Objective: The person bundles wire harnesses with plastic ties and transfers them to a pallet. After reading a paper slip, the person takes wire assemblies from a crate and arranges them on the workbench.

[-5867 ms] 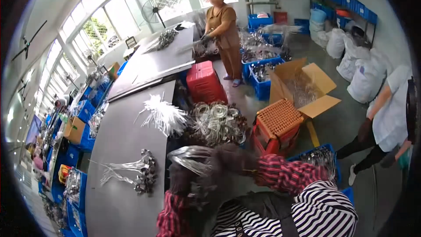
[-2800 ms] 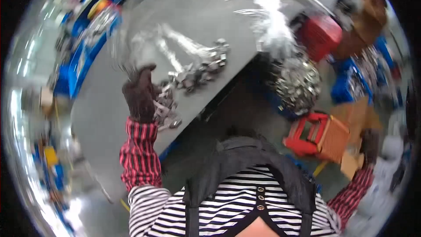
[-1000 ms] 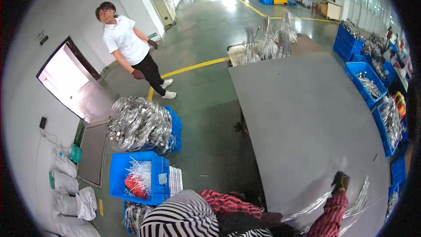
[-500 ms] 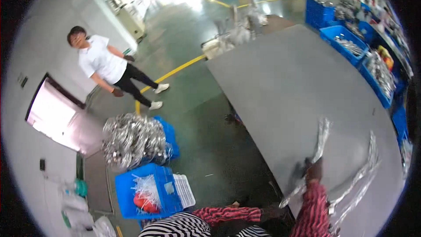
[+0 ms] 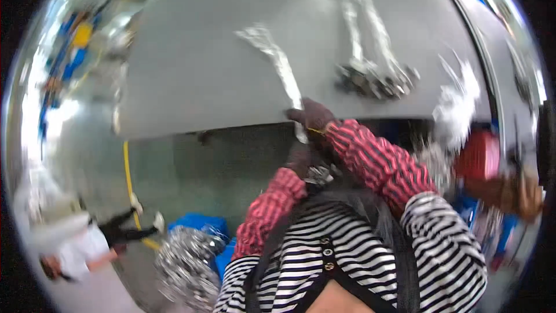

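The right hand (image 5: 313, 115), in a dark glove, is closed around the near end of a long clear plastic bag of shiny metal parts (image 5: 277, 64), which lies on the grey table (image 5: 191, 69) and stretches toward 11 o'clock from the hand. The left hand (image 5: 304, 161), also gloved, sits just below the table edge at 6 o'clock from the right one; it touches a small shiny metal piece (image 5: 318, 174), but I cannot tell its grip. More clear bags with dark metal parts (image 5: 373, 75) lie on the table at 2 o'clock from the right hand.

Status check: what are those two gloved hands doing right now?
Right hand grips long clear bag at grey table edge. Left hand below, beside metal part. Nothing blocking.
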Available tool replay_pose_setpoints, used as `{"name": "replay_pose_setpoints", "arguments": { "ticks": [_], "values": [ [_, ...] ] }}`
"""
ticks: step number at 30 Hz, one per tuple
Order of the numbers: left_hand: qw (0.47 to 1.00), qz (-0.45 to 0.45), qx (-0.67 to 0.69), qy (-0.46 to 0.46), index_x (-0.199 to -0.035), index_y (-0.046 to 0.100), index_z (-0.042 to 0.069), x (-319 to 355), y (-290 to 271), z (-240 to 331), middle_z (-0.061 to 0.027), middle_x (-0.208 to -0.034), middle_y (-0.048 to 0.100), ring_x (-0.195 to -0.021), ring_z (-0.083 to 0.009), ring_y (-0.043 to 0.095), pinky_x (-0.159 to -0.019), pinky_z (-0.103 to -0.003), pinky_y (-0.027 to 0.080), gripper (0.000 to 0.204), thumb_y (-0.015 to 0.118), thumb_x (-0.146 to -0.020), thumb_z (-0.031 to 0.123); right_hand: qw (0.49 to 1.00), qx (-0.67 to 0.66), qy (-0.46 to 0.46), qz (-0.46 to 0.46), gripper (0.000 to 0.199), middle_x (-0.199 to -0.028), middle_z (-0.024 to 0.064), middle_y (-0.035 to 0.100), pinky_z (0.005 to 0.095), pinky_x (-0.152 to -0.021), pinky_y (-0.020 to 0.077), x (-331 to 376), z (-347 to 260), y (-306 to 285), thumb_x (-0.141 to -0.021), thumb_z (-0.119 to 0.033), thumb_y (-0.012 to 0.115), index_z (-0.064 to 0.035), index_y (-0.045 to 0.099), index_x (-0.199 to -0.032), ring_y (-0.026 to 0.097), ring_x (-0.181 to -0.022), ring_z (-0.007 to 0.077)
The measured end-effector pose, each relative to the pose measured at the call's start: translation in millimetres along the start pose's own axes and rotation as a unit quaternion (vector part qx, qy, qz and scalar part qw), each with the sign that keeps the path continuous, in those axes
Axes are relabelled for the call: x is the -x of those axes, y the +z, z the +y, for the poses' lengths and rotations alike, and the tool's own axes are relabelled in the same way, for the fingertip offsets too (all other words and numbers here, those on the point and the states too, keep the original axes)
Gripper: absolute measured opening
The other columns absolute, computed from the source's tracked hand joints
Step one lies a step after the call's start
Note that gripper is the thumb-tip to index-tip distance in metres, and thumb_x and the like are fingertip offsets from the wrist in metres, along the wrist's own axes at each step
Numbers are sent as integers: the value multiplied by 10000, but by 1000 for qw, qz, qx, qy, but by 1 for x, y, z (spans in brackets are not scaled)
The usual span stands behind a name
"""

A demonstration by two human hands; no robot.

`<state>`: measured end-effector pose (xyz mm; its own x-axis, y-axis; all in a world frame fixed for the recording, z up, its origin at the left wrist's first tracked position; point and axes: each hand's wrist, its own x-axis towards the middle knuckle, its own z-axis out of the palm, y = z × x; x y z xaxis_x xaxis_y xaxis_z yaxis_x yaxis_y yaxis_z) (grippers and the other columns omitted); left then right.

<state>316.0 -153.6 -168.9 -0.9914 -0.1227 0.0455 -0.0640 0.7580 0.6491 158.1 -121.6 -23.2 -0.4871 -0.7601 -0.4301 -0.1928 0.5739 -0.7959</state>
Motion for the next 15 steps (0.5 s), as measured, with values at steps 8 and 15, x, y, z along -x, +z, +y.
{"name": "replay_pose_setpoints", "arguments": {
  "ticks": [8, 15],
  "values": [
    [800, -84, 511, -304, -859, 648, 35, -69, -122, 82, -39, -576, 540, -527, -171, 554, -582, -346, 516, 194, 700, -818, 217, 910, 80, -392, 106, 306, -1122, 125, 676, 361, -888, 548, 87, 124, -193, -897, -184, 682, -72, 677, -1182, 678, -969, 247],
    [750, 53, 528, -396, -846, 613, -11, -146, -140, 91, 10, -496, 375, -385, -127, 371, -410, -321, 382, 184, 678, -885, 157, 907, -361, -71, 206, 422, -1029, 127, 680, 358, -780, 583, 97, 178, -355, -928, -235, 682, 22, 578, -1247, 677, -886, 226]
  ]
}}
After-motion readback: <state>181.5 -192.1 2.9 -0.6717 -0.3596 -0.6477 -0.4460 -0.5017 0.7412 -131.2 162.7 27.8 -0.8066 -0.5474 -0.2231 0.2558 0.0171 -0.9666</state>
